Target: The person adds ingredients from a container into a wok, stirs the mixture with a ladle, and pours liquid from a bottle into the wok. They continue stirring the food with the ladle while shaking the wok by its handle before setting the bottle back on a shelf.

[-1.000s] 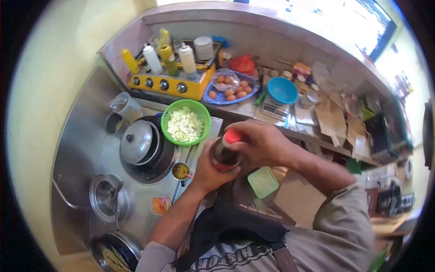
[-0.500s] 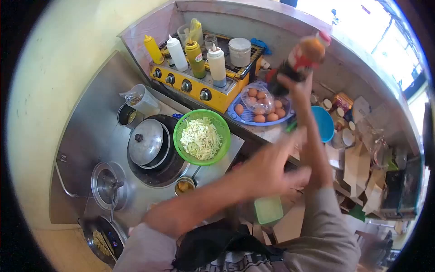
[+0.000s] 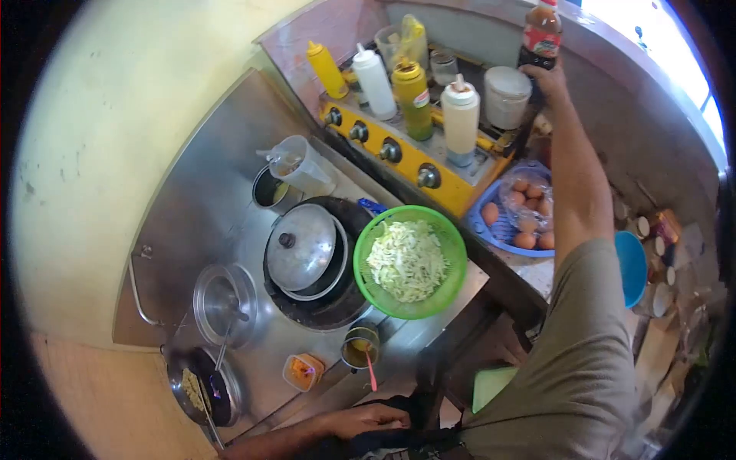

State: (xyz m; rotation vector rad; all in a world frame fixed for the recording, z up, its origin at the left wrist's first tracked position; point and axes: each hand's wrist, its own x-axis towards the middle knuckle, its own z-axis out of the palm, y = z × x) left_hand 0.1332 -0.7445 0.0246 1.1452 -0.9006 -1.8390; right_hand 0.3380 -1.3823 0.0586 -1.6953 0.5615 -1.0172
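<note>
My right hand (image 3: 546, 80) is closed around a dark sauce bottle (image 3: 541, 42) with a red label, held upright at the top right beside the stove. Low in the middle, my left hand (image 3: 376, 419) rests against the dark apron, fingers curled in with nothing seen in them. Nearest it are a small metal pot (image 3: 359, 346) with a pink-handled utensil and a clear tub (image 3: 303, 372) of orange food. A green colander (image 3: 458, 295) of shredded cabbage sits above them. A lidded pan (image 3: 303, 245) stands to its left.
Squeeze bottles (image 3: 416, 100) and a white container (image 3: 507, 98) stand on the yellow stove (image 3: 452, 190). Eggs lie in a blue basket (image 3: 483, 230). A wok (image 3: 222, 402) is at lower left, below a metal bowl (image 3: 203, 307). A blue bowl (image 3: 631, 268) sits at right.
My right hand has carried the bottle up and away to the stove's far side. My left hand has drawn back from the middle to the apron, its fingers now curled. The view has shifted.
</note>
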